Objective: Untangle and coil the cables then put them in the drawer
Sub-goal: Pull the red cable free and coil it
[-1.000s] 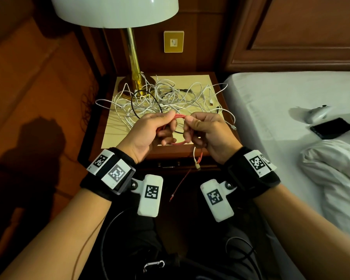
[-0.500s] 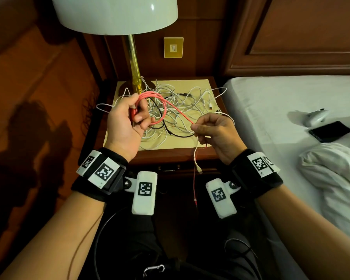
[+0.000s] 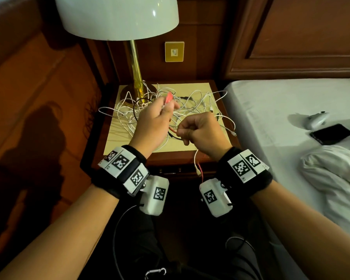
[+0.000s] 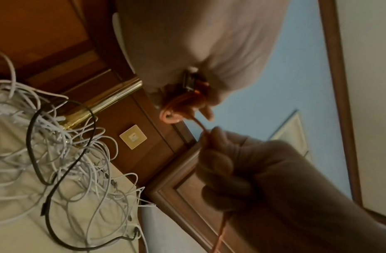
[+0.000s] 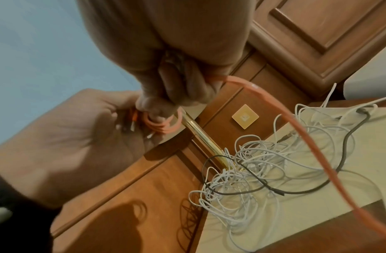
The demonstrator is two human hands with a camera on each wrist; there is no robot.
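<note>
Thin red rubber cable sits looped in the clenched left hand, its free length running down-right through the pinching right hand.

Held cable: salmon red, coiled in small loops.
Cable heap: white, with one black cable looping through it.
Tabletop: pale cream mat on reddish-brown wood.
Lamp: white shade, shiny brass stem.
Wall switch: gold plate, white centre.
Wristbands: black, bearing white tags with black square patterns.
Bed: white sheet.
Phone: black, at 3 o'clock.
</note>
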